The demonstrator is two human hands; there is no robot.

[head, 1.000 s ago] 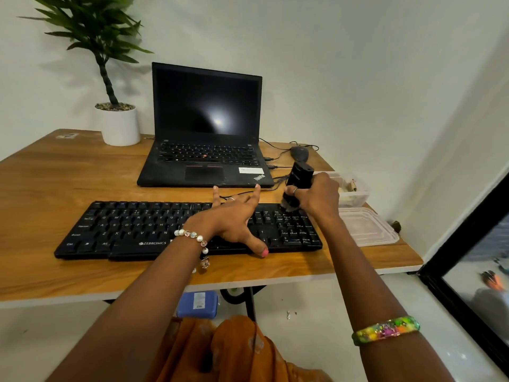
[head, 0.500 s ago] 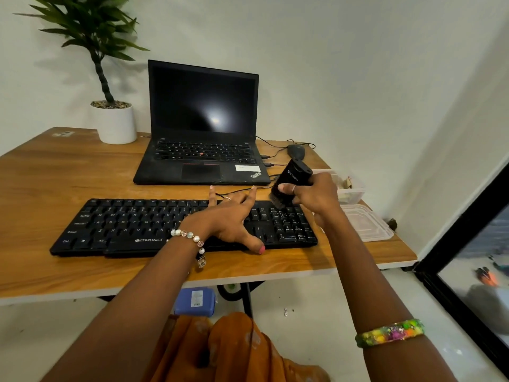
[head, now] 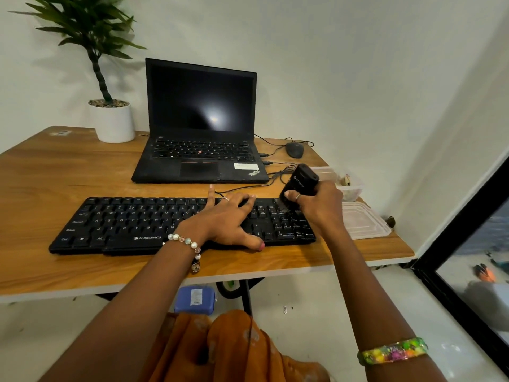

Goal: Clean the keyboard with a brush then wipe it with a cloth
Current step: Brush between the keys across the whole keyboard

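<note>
Right hand (head: 319, 205) grips black brush (head: 298, 186), bristles on numpad; left hand (head: 225, 221), fingers spread, steadies Zebronics keyboard (head: 124, 224).

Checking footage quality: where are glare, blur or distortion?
Head view: a soft glare spot on the dark laptop screen; wide-angle bending of the table edge and wall lines; bristles under the brush in the right hand look smeared.

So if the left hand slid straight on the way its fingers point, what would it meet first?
The left hand lies flat on the keyboard, fingers pointing away toward the laptop. Past the keyboard's far edge, it would probably meet the black cable first, then the laptop's front edge.
</note>
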